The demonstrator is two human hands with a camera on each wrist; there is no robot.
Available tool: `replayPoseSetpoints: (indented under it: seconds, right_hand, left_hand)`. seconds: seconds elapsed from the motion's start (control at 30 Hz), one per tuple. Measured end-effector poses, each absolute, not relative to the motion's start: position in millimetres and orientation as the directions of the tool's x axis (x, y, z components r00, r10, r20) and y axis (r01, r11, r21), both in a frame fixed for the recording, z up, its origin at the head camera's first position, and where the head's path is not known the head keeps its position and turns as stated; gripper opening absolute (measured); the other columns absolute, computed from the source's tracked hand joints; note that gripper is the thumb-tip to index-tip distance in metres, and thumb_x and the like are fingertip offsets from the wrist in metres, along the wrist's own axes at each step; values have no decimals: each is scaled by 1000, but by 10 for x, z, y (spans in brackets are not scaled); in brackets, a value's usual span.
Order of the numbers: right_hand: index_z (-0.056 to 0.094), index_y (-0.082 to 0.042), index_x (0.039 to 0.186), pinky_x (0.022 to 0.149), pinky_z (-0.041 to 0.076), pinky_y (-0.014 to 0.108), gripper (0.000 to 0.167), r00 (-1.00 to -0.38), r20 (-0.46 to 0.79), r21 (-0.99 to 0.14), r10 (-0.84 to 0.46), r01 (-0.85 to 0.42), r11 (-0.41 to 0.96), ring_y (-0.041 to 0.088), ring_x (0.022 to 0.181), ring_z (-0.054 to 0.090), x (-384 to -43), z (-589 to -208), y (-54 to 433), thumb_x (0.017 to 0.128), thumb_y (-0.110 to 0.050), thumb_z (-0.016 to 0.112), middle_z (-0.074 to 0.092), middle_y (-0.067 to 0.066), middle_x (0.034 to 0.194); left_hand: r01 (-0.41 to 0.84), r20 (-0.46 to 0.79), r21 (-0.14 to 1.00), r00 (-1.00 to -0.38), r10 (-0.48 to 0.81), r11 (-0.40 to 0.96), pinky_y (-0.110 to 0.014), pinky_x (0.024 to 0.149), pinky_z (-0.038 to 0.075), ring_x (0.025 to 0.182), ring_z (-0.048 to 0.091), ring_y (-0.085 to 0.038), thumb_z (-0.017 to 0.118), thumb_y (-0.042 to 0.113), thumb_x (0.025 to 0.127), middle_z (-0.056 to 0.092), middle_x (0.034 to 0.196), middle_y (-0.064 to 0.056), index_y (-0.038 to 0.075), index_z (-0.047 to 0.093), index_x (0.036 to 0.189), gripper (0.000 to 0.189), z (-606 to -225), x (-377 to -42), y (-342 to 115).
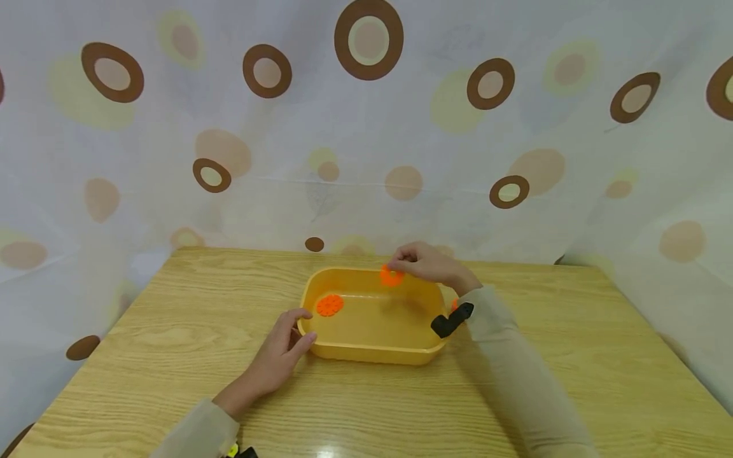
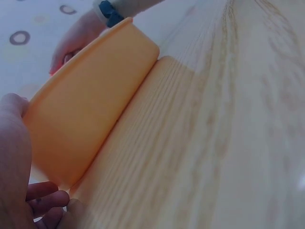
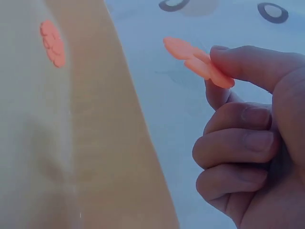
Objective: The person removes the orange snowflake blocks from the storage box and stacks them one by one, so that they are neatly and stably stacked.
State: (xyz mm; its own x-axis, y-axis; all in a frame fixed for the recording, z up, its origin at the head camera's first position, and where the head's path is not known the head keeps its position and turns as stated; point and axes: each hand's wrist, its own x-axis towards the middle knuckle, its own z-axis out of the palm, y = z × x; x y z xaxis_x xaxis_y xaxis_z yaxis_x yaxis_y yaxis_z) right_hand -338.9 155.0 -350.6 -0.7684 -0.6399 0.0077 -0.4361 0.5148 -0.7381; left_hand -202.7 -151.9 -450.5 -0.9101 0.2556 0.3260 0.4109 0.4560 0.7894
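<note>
A yellow plastic basin [image 1: 372, 355] stands on the wooden table. My left hand [image 1: 277, 353] grips its left end, index finger and thumb at the rim; in the left wrist view other fingers [image 2: 47, 198] curl by the basin's lower corner. Over the basin's far side, my right hand [image 1: 426, 262] pinches an orange flower-shaped plastic piece [image 3: 200, 62] between thumb and index finger, its remaining fingers folded into the palm. A similar orange flower-shaped piece [image 1: 329, 305] lies flat on the basin floor, toward the left end.
Just outside the basin's right end, a bit of another orange piece [image 1: 455, 305] shows, mostly hidden by my right wrist. Pale patterned cloth [image 1: 366, 127] hangs behind the wooden table [image 1: 229, 292]. Black camera mounts [image 1: 449, 321] sit on the wrists.
</note>
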Motion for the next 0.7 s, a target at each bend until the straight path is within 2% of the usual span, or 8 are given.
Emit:
replayPoseSetpoints:
  seconds: [0.2,0.4,0.7]
  right_hand:
    - [65,-8,85,59,31,27,24,-804,-1,-737,-595,-401,544,11,54,30,-3354,-3540,1751,97,-28,58,36,-4,59]
    - [57,-3,75,60,30,26,28,-789,43,-775,-612,-413,478,10,54,28,-3328,-3594,1966,98,-19,56,32,-2,60]
    - [59,-1,82,58,34,25,26,-843,2,-786,-539,-334,520,9,54,32,-3172,-3767,2304,99,-21,55,39,0,61]
  left_hand:
    - [407,323,790,-912,252,459,-23,67,43,75,45,-9,55,18,99,48,99,-4,7,47,125,29,-4507,-2023,-1532]
    - [424,338,778,-904,261,464,-23,67,42,76,44,-9,55,17,99,47,98,-5,4,47,125,30,-4511,-2036,-1530]
    - [418,331,774,-907,258,476,-23,69,42,77,45,-10,55,17,99,48,99,-6,2,47,125,31,-4511,-2046,-1532]
